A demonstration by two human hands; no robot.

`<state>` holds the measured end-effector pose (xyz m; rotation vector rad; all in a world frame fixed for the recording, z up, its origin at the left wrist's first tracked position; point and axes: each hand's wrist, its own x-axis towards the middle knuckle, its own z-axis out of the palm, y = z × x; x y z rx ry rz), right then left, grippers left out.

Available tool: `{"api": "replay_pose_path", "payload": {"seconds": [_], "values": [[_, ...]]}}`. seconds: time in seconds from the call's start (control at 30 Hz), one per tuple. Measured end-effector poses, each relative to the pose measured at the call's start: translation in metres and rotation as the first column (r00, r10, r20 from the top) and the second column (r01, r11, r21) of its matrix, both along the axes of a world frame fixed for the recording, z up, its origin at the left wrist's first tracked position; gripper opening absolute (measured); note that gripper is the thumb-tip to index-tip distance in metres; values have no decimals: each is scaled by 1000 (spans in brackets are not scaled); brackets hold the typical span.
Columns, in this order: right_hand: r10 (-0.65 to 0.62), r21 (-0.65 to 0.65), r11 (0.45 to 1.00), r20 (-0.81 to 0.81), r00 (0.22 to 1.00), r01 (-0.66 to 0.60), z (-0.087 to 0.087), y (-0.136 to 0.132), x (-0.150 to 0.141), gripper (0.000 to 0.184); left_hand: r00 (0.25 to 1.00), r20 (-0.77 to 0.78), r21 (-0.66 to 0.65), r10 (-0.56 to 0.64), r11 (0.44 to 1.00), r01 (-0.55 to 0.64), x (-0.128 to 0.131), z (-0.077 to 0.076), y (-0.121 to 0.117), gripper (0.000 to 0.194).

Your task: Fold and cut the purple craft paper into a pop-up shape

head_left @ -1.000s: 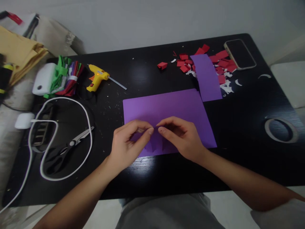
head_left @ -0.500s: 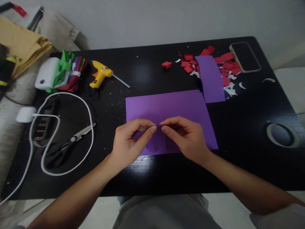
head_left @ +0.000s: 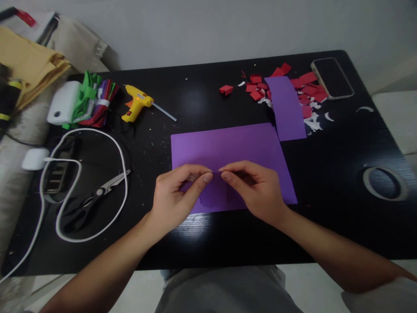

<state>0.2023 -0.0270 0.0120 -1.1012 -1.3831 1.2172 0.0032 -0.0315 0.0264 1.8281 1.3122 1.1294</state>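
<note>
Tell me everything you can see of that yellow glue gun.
The yellow glue gun looks plastic, with an orange trigger and a red switch on its handle. It lies on its side on the black table, left of and beyond the large purple sheet, nozzle pointing away and leftward. A translucent stick juts from its rear. Neither the left hand nor the right hand touches it.

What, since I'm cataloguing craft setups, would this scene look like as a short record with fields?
Left hand: pinching a small purple paper piece
Right hand: fingers seem to pinch the same piece
Beneath: large purple sheet, flat on the black table
Far right: purple strip over red scraps, beside a phone
Near right: pale ring
Far left: yellow glue gun
Near left: scissors, mostly inside a white cable loop
</note>
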Motion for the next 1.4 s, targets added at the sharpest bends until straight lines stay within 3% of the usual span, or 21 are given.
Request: {"api": "replay_pose_path", "payload": {"seconds": [0.67,1.4], "values": [[23,-14,1000,23,999,-23,0,-4,-3,1,995,-71,58,-67,996,71,1,-4,-4,6],[-53,-83,995,-2,999,53,-1,5,-2,2,998,-58,-2,39,999,-39,0,-2,3,5]]}}
